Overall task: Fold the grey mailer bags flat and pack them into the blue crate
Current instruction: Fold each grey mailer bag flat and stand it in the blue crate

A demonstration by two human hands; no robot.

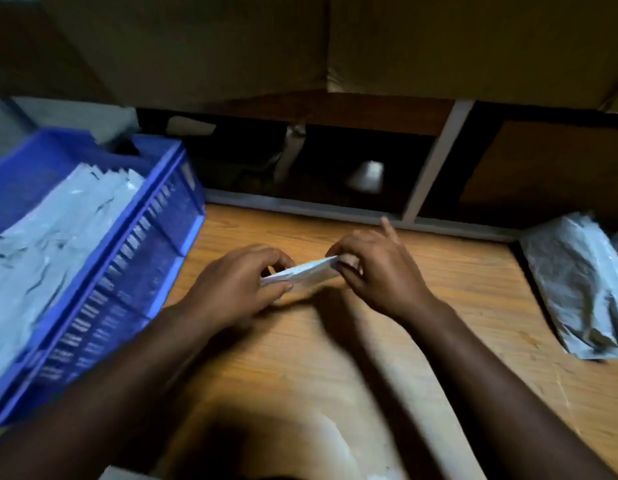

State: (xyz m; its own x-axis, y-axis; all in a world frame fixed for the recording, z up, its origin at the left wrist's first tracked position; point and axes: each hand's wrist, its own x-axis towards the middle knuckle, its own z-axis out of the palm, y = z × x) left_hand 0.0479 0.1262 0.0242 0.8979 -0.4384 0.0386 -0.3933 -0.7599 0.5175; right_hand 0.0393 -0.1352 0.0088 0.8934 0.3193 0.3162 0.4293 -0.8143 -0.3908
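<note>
Mid-frame, over the wooden worktop [421, 271], your left hand [231, 285] and right hand [376, 268] each pinch an end of the folded grey plastic mailer bag [300, 273], keeping it flat for the blue slatted plastic crate [134, 258] at left.

Both forearms and hands [380, 268] are bare, unsleeved.

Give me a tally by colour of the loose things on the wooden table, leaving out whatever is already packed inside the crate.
Blue: 1, the blue crate
Grey: 2, the folded mailer bag in both hands, and the flat bag at right
Total: 3
</note>
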